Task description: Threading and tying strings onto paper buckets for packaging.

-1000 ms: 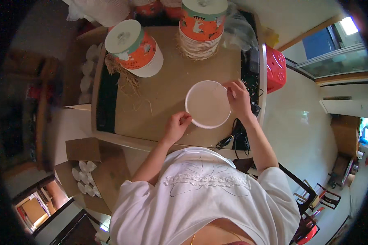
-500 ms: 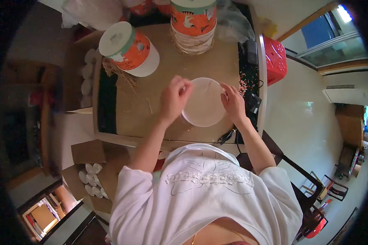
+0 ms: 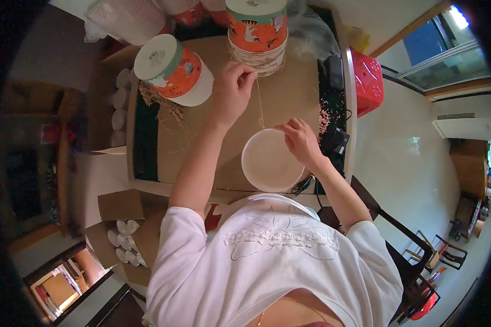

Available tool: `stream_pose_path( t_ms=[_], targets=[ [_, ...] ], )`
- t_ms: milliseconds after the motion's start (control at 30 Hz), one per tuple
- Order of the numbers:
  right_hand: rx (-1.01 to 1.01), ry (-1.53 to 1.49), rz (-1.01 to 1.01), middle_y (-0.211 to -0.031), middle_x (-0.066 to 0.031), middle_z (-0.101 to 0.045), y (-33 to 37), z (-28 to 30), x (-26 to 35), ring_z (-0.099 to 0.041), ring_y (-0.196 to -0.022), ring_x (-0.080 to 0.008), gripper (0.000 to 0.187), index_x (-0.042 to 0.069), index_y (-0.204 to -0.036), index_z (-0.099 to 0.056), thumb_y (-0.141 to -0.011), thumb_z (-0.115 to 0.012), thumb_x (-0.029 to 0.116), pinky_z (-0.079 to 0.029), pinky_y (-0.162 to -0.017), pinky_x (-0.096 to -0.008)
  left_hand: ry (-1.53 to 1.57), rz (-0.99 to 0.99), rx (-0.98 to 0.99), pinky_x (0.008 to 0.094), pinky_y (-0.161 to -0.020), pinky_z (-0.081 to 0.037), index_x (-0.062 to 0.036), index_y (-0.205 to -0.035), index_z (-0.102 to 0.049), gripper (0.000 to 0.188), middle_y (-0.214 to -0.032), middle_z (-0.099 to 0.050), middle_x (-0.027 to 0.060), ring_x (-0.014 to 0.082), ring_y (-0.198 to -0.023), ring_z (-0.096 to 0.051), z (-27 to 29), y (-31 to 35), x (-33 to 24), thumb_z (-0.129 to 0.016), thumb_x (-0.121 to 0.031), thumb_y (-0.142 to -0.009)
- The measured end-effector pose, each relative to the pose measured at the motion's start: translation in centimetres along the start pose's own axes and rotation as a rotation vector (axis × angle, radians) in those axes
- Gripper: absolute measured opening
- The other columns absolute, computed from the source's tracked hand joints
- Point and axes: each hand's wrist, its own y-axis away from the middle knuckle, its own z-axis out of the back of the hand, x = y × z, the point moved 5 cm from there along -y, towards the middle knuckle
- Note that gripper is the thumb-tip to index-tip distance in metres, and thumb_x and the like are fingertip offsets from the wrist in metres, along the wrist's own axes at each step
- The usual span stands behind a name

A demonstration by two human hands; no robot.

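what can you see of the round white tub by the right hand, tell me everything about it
The white tub is round, with a thin rim and a plain, pale inside; it looks like paper or plastic. Its open mouth faces the camera, near the front edge of the table. Fingers of the right hand pinch its far rim, where a thin tan string from the left hand comes down. Its base is hidden, so what supports it cannot be told.

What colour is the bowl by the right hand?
The bowl is white, best seen in the head view.
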Motion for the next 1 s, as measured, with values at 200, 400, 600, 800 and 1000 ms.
stream_pose_path(
  t_ms=[200, 400, 600, 800, 1000],
  targets=[
    [-0.004, -0.099, -0.02, -0.084, -0.0117, -0.053, -0.8, -0.1, 0.3, -0.055, -0.08, -0.0296, 0.036, 0.013, -0.108, -0.062, -0.076, -0.053, -0.002, -0.047, -0.069, -0.0388, -0.029, 0.004, -0.078, 0.0246, -0.056, -0.041, -0.0025, -0.082, -0.06, 0.004, -0.073, -0.054, 0.0046, 0.0127, -0.061, -0.052, 1.9, 0.6, -1.1, -0.063, -0.005, -0.081],
    [0.077, 0.07, -0.237, -0.087, -0.0129, -0.053, -3.2, -0.7, -2.5, -0.058, -0.075, -0.032, 0.041, 0.016, -0.114, -0.06, -0.078, -0.051, 0.0, -0.049, -0.066, -0.0416, 0.116, 0.068, 0.076, 0.0234, -0.055, -0.041, -0.002, -0.082, -0.06, 0.003, -0.074, -0.055, 0.0027, 0.0099, -0.062, -0.052, 2.7, 4.5, -3.2, -0.062, -0.004, -0.081],
    [-0.076, 0.08, -0.082, -0.09, -0.0139, -0.053, -5.8, 0.4, -5.6, -0.057, -0.077, -0.0302, 0.038, 0.016, -0.115, -0.06, -0.079, -0.054, 0.003, -0.049, -0.066, -0.0385, 0.171, 0.376, 0.23, 0.021, -0.052, -0.042, -0.0021, -0.09, -0.067, 0.01, -0.071, -0.061, 0.0039, 0.0082, -0.058, -0.053, 1.1, 13.1, -0.8, -0.063, -0.009, -0.083],
    [-0.185, -0.301, -0.219, -0.079, -0.0062, -0.059, -0.8, 2.9, -1.0, -0.057, -0.071, -0.0166, 0.03, 0.006, -0.108, -0.061, -0.078, -0.058, 0.001, -0.046, -0.067, -0.0273, 1.112, 1.228, 0.073, 0.0213, -0.048, -0.04, -0.0036, -0.097, -0.062, 0.016, -0.074, -0.062, 0.0039, 0.0087, -0.057, -0.052, -2.5, 19.7, 2.7, -0.052, -0.014, -0.09],
    [0.332, -1.171, -0.659, -0.073, -0.0046, -0.061, 7.6, -2.5, 4.9, -0.056, -0.067, -0.0088, 0.026, 0.002, -0.114, -0.055, -0.088, -0.052, 0.003, -0.047, -0.063, -0.0233, 1.423, 1.112, 0.104, 0.0228, -0.056, -0.044, -0.0015, -0.096, -0.06, 0.017, -0.074, -0.059, 0.0044, 0.0119, -0.062, -0.054, -5.0, 19.4, 1.8, -0.051, -0.016, -0.091]
  ],
)
